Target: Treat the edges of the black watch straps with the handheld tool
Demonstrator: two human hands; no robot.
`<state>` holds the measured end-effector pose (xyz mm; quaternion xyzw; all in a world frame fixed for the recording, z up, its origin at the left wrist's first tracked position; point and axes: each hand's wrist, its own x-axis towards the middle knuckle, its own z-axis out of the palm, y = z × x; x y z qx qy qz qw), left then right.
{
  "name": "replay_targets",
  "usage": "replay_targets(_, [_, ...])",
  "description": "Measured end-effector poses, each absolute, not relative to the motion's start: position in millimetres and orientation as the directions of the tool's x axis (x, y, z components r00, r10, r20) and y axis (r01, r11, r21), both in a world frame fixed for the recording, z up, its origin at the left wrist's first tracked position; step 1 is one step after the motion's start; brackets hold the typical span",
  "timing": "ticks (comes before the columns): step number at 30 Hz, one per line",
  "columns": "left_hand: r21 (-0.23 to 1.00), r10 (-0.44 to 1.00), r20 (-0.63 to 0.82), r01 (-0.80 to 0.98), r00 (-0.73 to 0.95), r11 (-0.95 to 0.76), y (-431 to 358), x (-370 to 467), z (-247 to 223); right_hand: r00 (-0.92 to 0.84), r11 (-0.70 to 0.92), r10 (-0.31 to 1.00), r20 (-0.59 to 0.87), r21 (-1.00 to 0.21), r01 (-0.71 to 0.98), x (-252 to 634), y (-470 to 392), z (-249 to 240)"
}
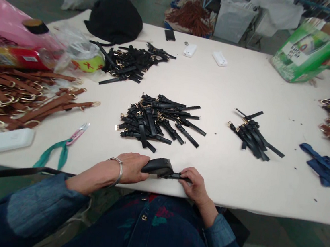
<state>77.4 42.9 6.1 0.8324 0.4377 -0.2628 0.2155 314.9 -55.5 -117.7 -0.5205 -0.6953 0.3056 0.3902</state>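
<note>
My left hand [134, 167], with a silver bangle at the wrist, is wrapped round a wide black strap [158, 166] at the table's front edge. The strap bends over in a loop to the right of the fingers. A long black band [18, 172] runs from the left edge to under my left forearm; whether it is the same piece is hidden. From the loop a narrow black strap end [174, 175] reaches my right hand [195, 184], which pinches it between thumb and fingers. Just beyond lies a pile of short black buckle straps [156, 120] with gold buckles.
A smaller group of black buckle straps [252, 137] lies right, near a blue cloth [320, 163]. Brown straps [19, 100] fill the left, beside pink thread snips [78, 134] and a white case [0, 143]. Farther back are more black straps [130, 62], a black cap [116, 20] and a green box [306, 51].
</note>
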Motion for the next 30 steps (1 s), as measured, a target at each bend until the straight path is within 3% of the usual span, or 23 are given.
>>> replay_targets(18, [0.208,0.513,-0.620,0.755,0.594,-0.622,28.2,89.8,16.9,-0.185,0.293,0.955,0.231,-0.825,0.484,313.9,-55.4,-115.2])
replay_targets(30, [0.172,0.488,-0.644,0.734,0.588,-0.657,25.1,85.6,30.9,-0.172,0.288,0.957,0.233,-0.832,0.475,313.9,-55.9,-115.5])
